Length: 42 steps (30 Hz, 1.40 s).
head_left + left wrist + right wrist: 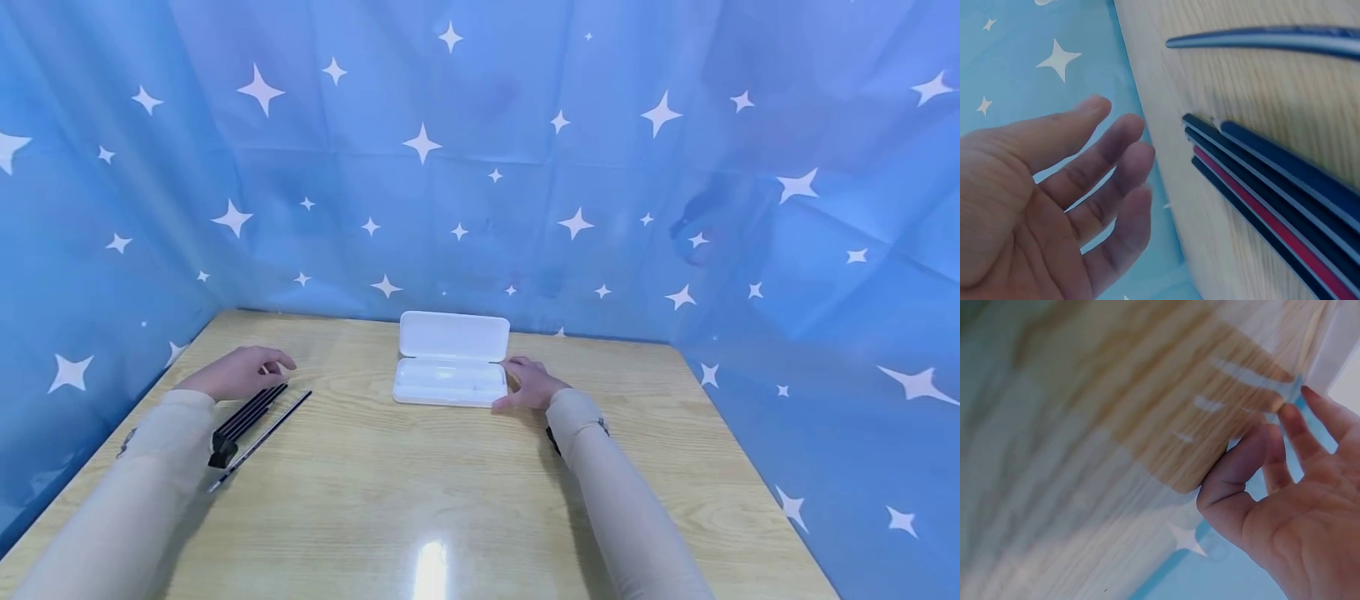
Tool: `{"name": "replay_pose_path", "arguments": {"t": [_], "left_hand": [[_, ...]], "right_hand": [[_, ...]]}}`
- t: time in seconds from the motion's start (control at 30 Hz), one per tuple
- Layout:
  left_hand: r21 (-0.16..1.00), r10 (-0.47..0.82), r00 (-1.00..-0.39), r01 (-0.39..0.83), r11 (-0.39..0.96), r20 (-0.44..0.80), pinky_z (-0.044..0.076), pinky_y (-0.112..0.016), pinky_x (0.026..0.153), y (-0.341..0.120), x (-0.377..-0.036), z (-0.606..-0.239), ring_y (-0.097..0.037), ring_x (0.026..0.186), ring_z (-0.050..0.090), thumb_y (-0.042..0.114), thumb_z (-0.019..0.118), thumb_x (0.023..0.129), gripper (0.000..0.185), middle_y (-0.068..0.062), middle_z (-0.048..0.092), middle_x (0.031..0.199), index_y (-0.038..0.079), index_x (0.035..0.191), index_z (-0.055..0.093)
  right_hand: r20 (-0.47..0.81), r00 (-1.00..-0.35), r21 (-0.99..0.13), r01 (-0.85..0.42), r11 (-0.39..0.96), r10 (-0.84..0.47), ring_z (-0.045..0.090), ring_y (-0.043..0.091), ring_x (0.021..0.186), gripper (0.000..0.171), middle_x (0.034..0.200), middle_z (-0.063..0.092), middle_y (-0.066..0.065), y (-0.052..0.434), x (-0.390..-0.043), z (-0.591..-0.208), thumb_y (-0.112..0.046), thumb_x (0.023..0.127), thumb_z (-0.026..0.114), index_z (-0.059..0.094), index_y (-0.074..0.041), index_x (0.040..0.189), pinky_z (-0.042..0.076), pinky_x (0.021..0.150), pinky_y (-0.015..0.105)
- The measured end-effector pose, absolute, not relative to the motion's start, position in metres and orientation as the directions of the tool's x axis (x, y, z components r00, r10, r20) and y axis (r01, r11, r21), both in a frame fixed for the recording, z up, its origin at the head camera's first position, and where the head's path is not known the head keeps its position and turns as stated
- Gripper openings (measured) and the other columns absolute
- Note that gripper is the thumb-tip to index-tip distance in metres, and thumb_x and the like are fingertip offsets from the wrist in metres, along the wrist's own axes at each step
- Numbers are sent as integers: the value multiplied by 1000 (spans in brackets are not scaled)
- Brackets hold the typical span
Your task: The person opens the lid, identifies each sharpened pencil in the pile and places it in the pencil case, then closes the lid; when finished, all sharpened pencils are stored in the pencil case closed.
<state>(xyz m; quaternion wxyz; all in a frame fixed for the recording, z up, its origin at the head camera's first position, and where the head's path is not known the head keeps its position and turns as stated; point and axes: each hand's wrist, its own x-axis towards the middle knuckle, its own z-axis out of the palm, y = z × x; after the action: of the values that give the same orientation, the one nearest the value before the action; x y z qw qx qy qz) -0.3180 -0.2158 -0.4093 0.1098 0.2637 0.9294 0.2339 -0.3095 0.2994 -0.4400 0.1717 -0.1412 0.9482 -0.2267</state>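
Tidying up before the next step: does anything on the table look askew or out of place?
Only slightly: one dark pencil lies apart from the bundled pencils near the left hand. The open white case looks undamaged.

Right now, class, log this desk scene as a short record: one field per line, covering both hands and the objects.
Surface: wooden table
Case: white pencil case, lid open, at the far middle
Right hand: relaxed, at the case's right end
Left hand: open, holds nothing, beside the pens
Pens: dark bundle plus one loose pen
Backdrop: blue starred cloth
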Motion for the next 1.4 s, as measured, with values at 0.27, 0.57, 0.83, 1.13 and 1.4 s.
{"name": "replay_pose_path", "arguments": {"t": [0.27, 0.57, 0.83, 1.13, 1.4], "left_hand": [[556, 504, -838, 321, 767, -211, 55, -36, 64, -230, -317, -413, -22, 80, 65, 2, 60, 99, 37, -21, 67, 108, -8, 134, 55], [590, 463, -837, 224, 776, -291, 56, -36, 65, -240, -317, -419, -21, 77, 62, 9, 59, 103, 38, -12, 66, 95, -10, 134, 52], [591, 469, -843, 244, 769, -263, 58, -38, 68, -250, -314, -422, -21, 80, 65, 0, 60, 99, 28, -13, 67, 99, -9, 126, 58], [648, 468, -842, 201, 735, -270, 57, -37, 67, -259, -311, -431, -21, 80, 62, -1, 61, 96, 27, -11, 65, 96, -10, 121, 59], [644, 465, -845, 205, 737, -263, 56, -37, 66, -258, -309, -431, -20, 78, 61, -4, 66, 91, 18, -7, 63, 89, -6, 108, 61]], "right_hand": [[-257, -897, -475, -207, 855, -360, 11, 46, 151, 95, 166, 13, 22, 298, -308, -440, -47, 92, 74, 23, -6, 162, 20, 118, 62], [-270, -899, -459, -196, 867, -346, 12, 45, 151, 93, 166, 14, 21, 297, -306, -440, -45, 92, 74, 24, -8, 162, 20, 119, 60], [-266, -905, -462, -182, 868, -331, 11, 44, 151, 92, 166, 14, 19, 298, -307, -441, -45, 92, 74, 25, -9, 162, 21, 118, 61], [-266, -903, -475, -181, 861, -336, 11, 45, 151, 94, 166, 14, 20, 297, -308, -440, -46, 91, 75, 25, -9, 162, 21, 118, 62], [-261, -906, -475, -179, 861, -333, 10, 47, 151, 97, 166, 14, 20, 298, -310, -441, -49, 90, 75, 24, -9, 162, 21, 116, 65]]}}
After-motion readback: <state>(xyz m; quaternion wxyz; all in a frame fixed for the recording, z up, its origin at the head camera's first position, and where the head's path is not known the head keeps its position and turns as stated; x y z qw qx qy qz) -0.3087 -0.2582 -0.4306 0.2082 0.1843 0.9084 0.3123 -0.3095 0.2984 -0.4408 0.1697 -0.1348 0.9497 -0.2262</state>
